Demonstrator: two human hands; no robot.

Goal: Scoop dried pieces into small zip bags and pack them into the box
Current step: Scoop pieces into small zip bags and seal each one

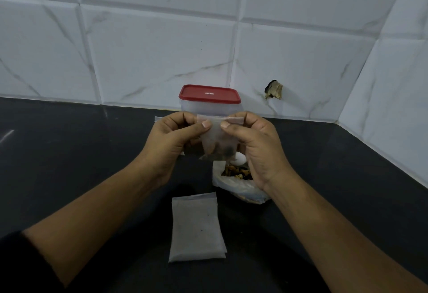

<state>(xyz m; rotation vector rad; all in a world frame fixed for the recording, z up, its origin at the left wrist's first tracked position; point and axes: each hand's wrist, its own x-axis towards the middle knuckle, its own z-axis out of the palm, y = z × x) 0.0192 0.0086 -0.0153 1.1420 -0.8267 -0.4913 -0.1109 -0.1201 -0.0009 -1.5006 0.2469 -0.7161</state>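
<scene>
Partly, pinched zip bag (215,138) hides the box (209,95).

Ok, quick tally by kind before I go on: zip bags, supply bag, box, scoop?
Filled small zip bag, pinched by left hand and right hand: 1
Pile of empty zip bags, layers unclear: 1
Open bag of dried pieces: 1
Red-lidded box: 1
White scoop, mostly hidden: 1
Total: 5

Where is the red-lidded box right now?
In the head view, the box stands mid-frame at the back of the counter by the tiled wall, just behind the held zip bag.
</scene>
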